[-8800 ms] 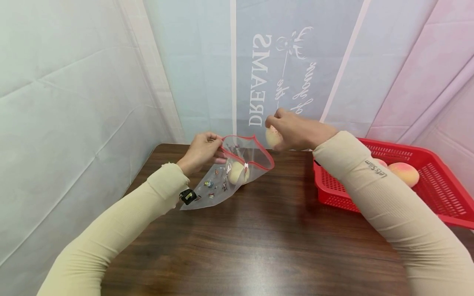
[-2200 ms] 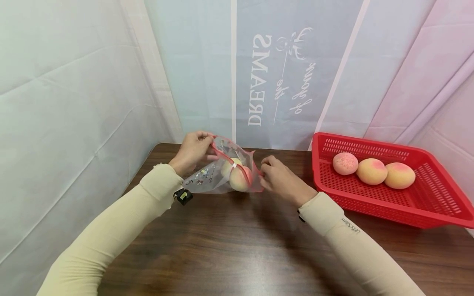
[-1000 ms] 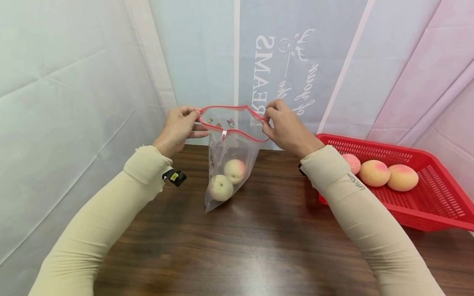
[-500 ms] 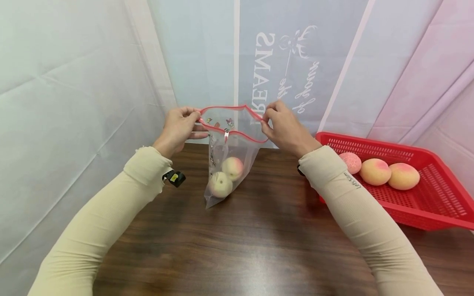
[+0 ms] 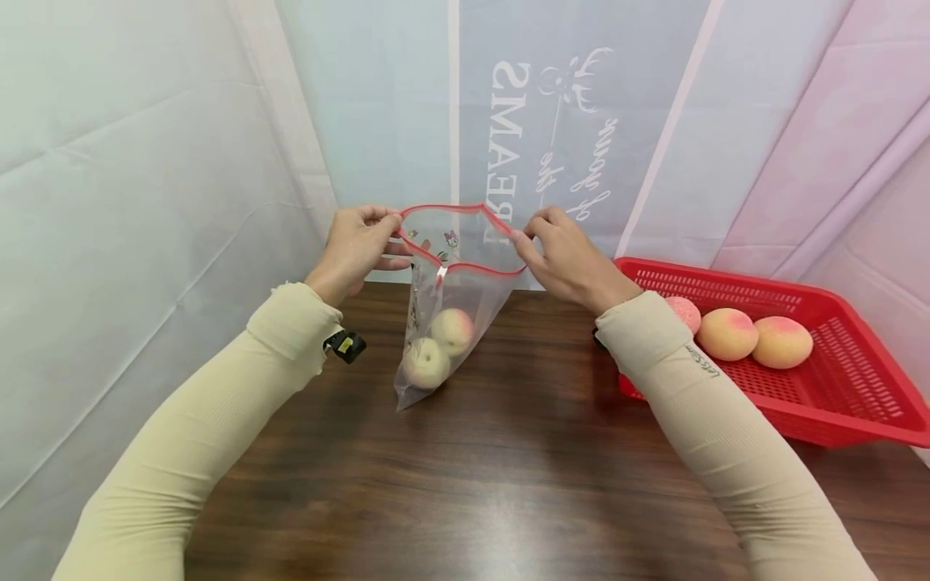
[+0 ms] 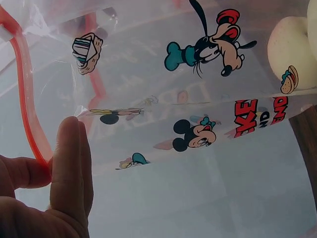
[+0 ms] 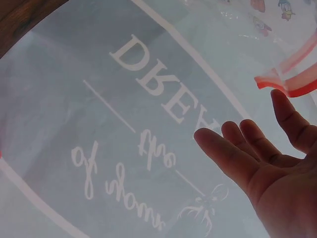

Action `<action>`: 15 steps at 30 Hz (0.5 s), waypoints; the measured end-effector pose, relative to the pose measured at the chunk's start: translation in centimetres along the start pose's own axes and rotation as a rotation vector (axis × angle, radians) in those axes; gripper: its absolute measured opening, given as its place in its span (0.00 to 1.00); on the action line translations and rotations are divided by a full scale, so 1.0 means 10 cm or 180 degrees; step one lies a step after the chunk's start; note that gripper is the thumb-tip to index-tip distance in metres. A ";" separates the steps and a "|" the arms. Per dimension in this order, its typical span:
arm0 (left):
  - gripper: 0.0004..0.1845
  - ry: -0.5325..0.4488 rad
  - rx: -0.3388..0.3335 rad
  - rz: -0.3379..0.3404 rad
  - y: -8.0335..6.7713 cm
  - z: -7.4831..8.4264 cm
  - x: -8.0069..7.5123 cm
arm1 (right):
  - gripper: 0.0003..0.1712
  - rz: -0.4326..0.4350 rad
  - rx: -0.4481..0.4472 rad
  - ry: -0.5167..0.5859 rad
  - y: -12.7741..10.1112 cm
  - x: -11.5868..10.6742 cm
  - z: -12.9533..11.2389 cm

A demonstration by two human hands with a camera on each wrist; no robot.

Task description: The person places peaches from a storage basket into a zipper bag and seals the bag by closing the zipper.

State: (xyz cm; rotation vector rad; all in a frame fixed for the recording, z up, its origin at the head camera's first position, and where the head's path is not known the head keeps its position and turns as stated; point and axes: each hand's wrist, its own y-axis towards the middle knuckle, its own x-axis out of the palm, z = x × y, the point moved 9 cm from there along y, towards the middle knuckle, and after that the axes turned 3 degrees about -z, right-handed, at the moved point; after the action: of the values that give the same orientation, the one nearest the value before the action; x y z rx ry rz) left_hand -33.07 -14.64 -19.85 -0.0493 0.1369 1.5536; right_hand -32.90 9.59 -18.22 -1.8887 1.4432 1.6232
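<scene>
A clear zip bag (image 5: 475, 294) with cartoon prints and a red rim hangs with its mouth wide apart. Two pale peaches lie in its bottom, a blushed peach (image 5: 452, 332) above a paler peach (image 5: 426, 363). My left hand (image 5: 356, 246) pinches the left end of the rim between thumb and index finger; its other fingers (image 6: 69, 173) stretch along the bag. At the right corner is my right hand (image 5: 570, 254). In the right wrist view its fingers are spread apart, and one fingertip (image 7: 281, 96) is at the red rim (image 7: 272, 84).
A red plastic basket (image 5: 857, 387) stands at the right on the dark wooden table (image 5: 465, 484). In it sit a pink speckled ball-like fruit (image 5: 684, 313) and two yellow-pink peaches (image 5: 726, 333). Printed cloth (image 5: 392, 121) hangs behind and at the sides.
A second peach has gone from my right hand into the bag. Both hands have since raised the bag's mouth upright. My right fingers have now loosened from the rim.
</scene>
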 end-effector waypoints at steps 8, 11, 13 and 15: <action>0.15 -0.0030 -0.0001 -0.0017 0.04 0.01 0.04 | 0.22 -0.0121 0.0135 -0.0037 -0.09 -0.05 0.17; 0.14 0.0001 -0.0002 -0.0047 0.05 0.02 0.06 | 0.24 -0.0285 0.0312 -0.0028 -0.14 -0.04 0.27; 0.14 0.0026 -0.0013 -0.0063 0.05 0.02 0.07 | 0.24 -0.0393 0.0422 -0.0038 -0.17 -0.02 0.33; 0.14 0.0046 -0.0023 -0.0080 0.06 0.02 0.08 | 0.24 -0.0473 0.0509 -0.0064 -0.21 -0.02 0.38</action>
State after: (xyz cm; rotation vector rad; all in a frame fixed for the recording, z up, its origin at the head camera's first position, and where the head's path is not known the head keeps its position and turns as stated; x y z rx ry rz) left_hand -33.62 -13.80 -19.72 -0.0678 0.1416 1.5289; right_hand -33.52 13.45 -20.21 -1.8371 1.3465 1.4119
